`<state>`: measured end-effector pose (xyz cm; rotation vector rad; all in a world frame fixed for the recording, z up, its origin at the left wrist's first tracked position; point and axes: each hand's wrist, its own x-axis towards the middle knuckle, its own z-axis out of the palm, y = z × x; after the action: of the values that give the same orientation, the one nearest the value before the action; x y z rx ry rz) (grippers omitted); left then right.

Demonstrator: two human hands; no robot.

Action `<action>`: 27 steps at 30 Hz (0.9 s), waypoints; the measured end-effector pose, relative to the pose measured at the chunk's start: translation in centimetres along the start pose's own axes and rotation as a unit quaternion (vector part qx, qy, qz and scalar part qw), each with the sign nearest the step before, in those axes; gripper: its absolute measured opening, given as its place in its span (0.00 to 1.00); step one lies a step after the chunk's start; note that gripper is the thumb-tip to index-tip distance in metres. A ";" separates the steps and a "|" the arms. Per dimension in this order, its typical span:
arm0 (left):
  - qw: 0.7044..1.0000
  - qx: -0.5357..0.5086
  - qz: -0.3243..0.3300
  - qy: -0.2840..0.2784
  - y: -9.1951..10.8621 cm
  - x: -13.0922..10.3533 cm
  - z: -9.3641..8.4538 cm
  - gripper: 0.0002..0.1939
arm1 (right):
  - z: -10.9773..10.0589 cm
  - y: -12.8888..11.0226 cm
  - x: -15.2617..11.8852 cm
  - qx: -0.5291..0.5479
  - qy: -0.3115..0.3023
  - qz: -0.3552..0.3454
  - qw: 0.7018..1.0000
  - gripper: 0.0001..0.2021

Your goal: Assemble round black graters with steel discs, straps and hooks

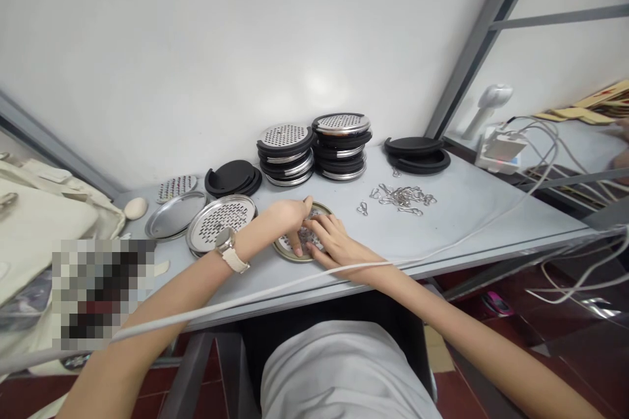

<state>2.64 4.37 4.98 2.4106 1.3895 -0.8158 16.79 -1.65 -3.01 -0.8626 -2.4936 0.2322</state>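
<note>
Near the front edge of the table lies a round, shallow metal plate [284, 248] with a dull brassy rim and a speckled or pierced face, mostly covered by my hands. My left hand [293, 217], wrist wearing a watch, is closed over its far left part, with one finger pressed down on the face. From the right, my right hand [338, 241] reaches over the plate with bent fingers that meet the left hand. Any small part between the fingertips is hidden. Just left of my left wrist rests a silver round grater plate [216, 222].
Behind stand two stacks of graters with black rims [285, 150] [343, 144]. Black round holders [233, 178] [417, 154] lie left and right. Metal clips [405, 196] are heaped on the right. A plain metal disc [177, 215] lies left. A white cable [442, 249] crosses in front.
</note>
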 end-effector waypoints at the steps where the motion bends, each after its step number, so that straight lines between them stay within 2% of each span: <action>1: 1.000 -0.003 -0.004 -0.002 -0.2 -0.1 0.1 0.59 | -0.1 0.0 0.0 0.009 0.005 0.000 1.000 0.16; 5: 0.998 -0.037 -0.007 0.041 -0.9 -1.4 0.8 0.57 | -0.4 -0.1 -0.1 0.057 0.011 0.027 0.998 0.16; 8: 0.994 -0.035 -0.012 0.104 -1.2 -3.2 2.1 0.45 | -0.5 0.0 -0.1 0.086 0.023 0.053 0.995 0.16; 11: 0.976 0.042 -0.012 0.215 -1.1 -5.0 3.6 0.28 | -0.3 0.3 -0.1 0.098 0.042 0.073 0.992 0.16; 14: 0.932 0.104 0.016 0.347 -0.8 -6.0 5.3 0.13 | -0.1 0.6 -0.1 0.109 0.068 0.093 0.987 0.16; 17: 0.878 0.073 0.072 0.467 -0.3 -6.4 7.5 0.16 | 0.4 1.1 -0.1 0.090 0.101 0.123 0.983 0.14; 18: 0.865 0.059 0.091 0.491 -0.1 -6.5 8.4 0.17 | 0.5 1.2 -0.1 0.075 0.116 0.140 0.980 0.14; 20: 0.844 0.035 0.104 0.526 0.3 -6.6 10.1 0.13 | 0.8 1.5 -0.1 0.044 0.146 0.186 0.971 0.13; 22: 0.835 0.015 0.108 0.540 0.6 -6.6 11.5 0.10 | 1.0 1.8 -0.1 0.031 0.160 0.222 0.961 0.12; 24: 0.837 -0.015 0.101 0.537 0.9 -6.5 12.5 0.10 | 1.1 2.0 -0.2 0.038 0.159 0.229 0.959 0.12; 27: 0.843 -0.067 0.107 0.523 1.1 -6.4 13.1 0.11 | 1.2 2.2 -0.2 0.059 0.150 0.212 0.964 0.11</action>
<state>-3.47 -6.93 -2.09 2.8933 1.2907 0.7899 17.50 -0.06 -4.77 -1.2723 -1.9756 0.3603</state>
